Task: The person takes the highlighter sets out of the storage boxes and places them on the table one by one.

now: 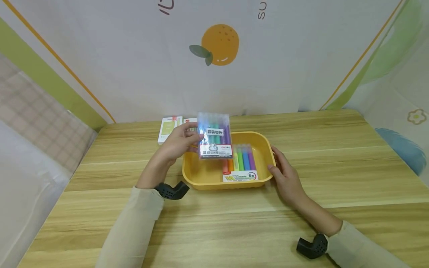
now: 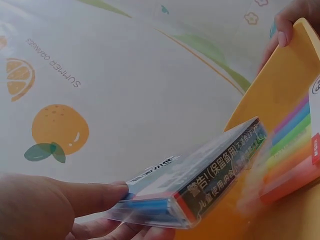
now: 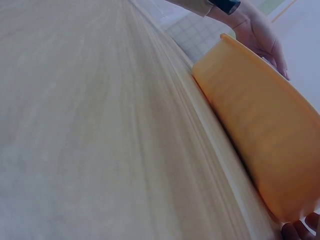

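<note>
Wooden desk (image 1: 234, 223) carries a yellow tray (image 1: 264, 143), steadied by the right hand (image 1: 285, 176), fingers straight against its rim. Left hand (image 1: 177, 143) pinches a clear marker pack (image 1: 214, 136) above it; that edge grip might slip, dropping it onto the second pack (image 1: 240, 163).

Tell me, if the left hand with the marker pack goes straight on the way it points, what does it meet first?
The left hand points right, holding the clear marker pack over the yellow tray. Straight on, it would probably first meet the tray's far rim, where the right hand rests; depth is unclear.
</note>
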Tool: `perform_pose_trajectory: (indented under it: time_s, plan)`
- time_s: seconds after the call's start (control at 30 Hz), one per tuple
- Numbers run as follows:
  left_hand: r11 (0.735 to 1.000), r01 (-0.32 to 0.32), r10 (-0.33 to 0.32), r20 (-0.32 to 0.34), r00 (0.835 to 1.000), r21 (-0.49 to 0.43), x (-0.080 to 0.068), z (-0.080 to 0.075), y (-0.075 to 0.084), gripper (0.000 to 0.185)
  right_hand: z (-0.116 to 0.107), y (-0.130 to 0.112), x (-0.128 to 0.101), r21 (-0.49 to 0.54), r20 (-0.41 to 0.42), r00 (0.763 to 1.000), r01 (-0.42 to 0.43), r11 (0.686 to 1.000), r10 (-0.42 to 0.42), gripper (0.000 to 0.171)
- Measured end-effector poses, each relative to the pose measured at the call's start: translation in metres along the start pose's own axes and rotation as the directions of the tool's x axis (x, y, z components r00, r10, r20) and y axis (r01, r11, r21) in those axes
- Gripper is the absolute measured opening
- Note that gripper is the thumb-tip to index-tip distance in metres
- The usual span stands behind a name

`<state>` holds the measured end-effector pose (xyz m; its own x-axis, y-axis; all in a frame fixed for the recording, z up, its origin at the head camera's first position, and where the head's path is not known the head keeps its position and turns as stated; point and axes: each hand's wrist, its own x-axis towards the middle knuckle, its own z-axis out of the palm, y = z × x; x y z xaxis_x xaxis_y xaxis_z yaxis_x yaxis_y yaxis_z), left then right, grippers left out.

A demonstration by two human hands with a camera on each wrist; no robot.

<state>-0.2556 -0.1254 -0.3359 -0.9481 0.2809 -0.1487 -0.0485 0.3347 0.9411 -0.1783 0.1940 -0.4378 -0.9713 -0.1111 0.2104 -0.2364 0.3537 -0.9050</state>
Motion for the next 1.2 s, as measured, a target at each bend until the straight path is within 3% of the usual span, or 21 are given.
perform_pose_trajectory:
  time_s: [1.2]
  plan:
    - [0.998, 0.037, -0.037, 0.007, 0.999, 0.048, 0.001, -0.019, -0.012, 0.06, -0.001, -0.001, 0.0, -0.025, -0.003, 1.0, -0.009, 1.0, 0.009, 0.055]
